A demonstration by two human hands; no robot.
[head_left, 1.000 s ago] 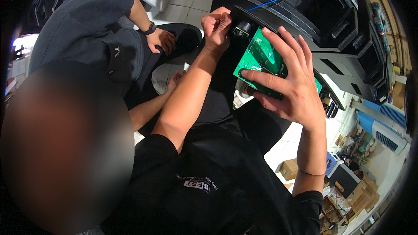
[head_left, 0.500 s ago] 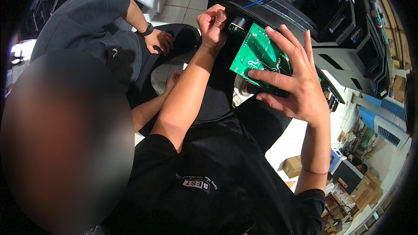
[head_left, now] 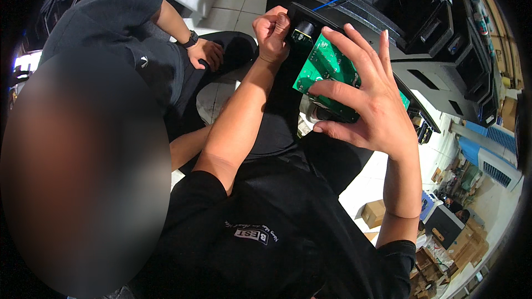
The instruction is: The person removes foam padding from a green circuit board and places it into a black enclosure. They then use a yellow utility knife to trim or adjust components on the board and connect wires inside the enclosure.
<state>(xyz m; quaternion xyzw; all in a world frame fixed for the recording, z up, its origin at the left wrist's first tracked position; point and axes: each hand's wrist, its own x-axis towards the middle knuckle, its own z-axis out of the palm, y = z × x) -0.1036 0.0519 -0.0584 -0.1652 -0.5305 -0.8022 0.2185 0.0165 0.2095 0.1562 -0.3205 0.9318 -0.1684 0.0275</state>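
My left hand point(head_left: 271, 33) is closed in a fist round the left end of a black panel point(head_left: 301, 11), held tilted above my lap. A green circuit board point(head_left: 327, 61) is on the panel's near side. Over it spreads my right hand point(head_left: 368, 88), fingers apart. One finger is at the board's lower left part; the thumb is beside its lower edge, and the hand covers much of the board's right part. Between my hands, a black cylindrical part point(head_left: 304, 29) sits next to the board.
Beyond the panel stands a black cabinet point(head_left: 354, 19) with loose blue wires point(head_left: 338, 1) and a small module. Close on my left sits another person point(head_left: 111, 27), a hand resting on the knee. Cardboard boxes point(head_left: 374, 213) and a blue-and-white appliance point(head_left: 490, 152) are at the right.
My right hand has shifted slightly left over the circuit board, covering more of it. My left hand keeps its grip on the panel.
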